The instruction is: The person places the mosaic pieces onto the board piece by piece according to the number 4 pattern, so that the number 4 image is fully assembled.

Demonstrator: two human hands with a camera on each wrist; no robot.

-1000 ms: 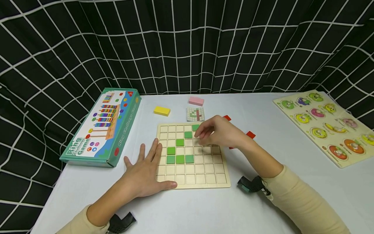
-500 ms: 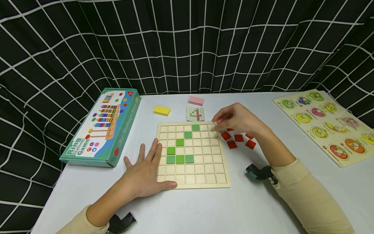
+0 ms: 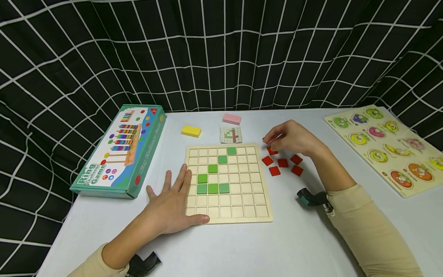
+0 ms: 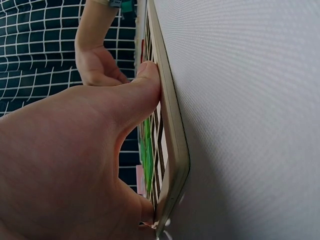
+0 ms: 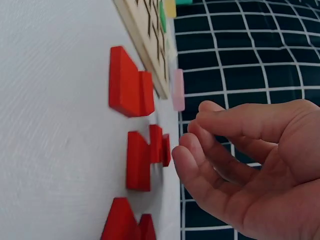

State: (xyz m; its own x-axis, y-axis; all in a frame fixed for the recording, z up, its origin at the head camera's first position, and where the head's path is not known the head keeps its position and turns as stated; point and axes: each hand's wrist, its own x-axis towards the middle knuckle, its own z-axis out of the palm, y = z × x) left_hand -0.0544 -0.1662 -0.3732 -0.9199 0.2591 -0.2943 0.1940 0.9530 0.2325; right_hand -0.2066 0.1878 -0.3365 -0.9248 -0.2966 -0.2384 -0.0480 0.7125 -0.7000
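In the head view, a light wooden grid board [image 3: 237, 199] lies flat, with several green tiles [image 3: 213, 188] set in its squares, partly in a diagonal line. My left hand [image 3: 169, 209] rests spread on the board's left side, thumb over the near edge. The left wrist view shows the left thumb [image 4: 140, 92] touching the board's rim. My right hand [image 3: 294, 139] hovers just over loose red tiles [image 3: 282, 163] right of the board. Its fingers are loosely bent, and in the right wrist view no tile shows between thumb and fingers.
Beyond the board lie a small patterned grid card [image 3: 231, 135], a pink block [image 3: 232, 119] and a yellow block [image 3: 191, 131]. A boxed ring game [image 3: 119, 154] stands at left, a fruit picture board [image 3: 384, 148] at right. A black gridded curtain [image 3: 221, 54] surrounds the table.
My right hand has moved from above the board's upper right to the red tiles, uncovering squares and tiles. The left hand has stayed in place.
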